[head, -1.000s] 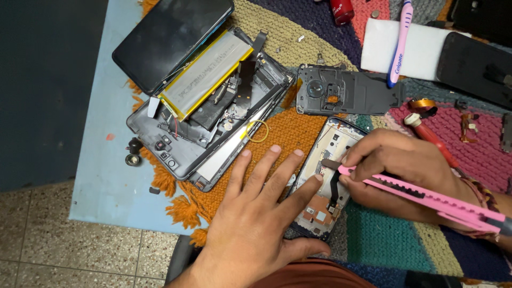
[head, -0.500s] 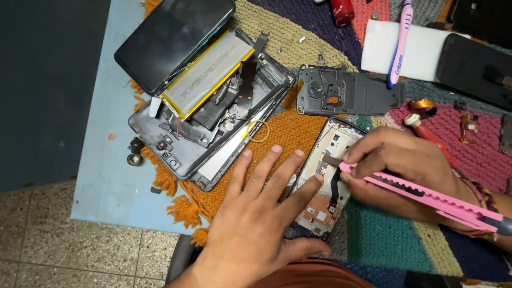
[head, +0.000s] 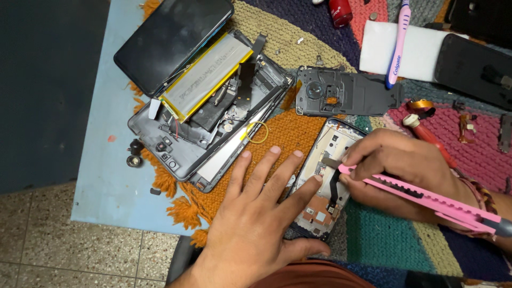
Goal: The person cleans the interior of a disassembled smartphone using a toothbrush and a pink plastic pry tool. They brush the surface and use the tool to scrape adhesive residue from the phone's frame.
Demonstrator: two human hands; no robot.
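A blue bench [head: 96, 176] carries a knitted mat [head: 298, 133] of many colours. At the upper left lies a big opened device [head: 208, 122] with its silver battery [head: 205, 85] showing. In front of the person lies a small opened phone [head: 325, 181]. The left hand [head: 256, 218] lies flat with fingers spread, its fingertips pressing the phone's left edge. The right hand [head: 394, 165] is closed around a pink utility knife [head: 421, 194], and the blade tip touches the inner parts near the thin black cable [head: 334, 189]. The blade may slip and cut this cable, or the left fingertips, because they are so close to it.
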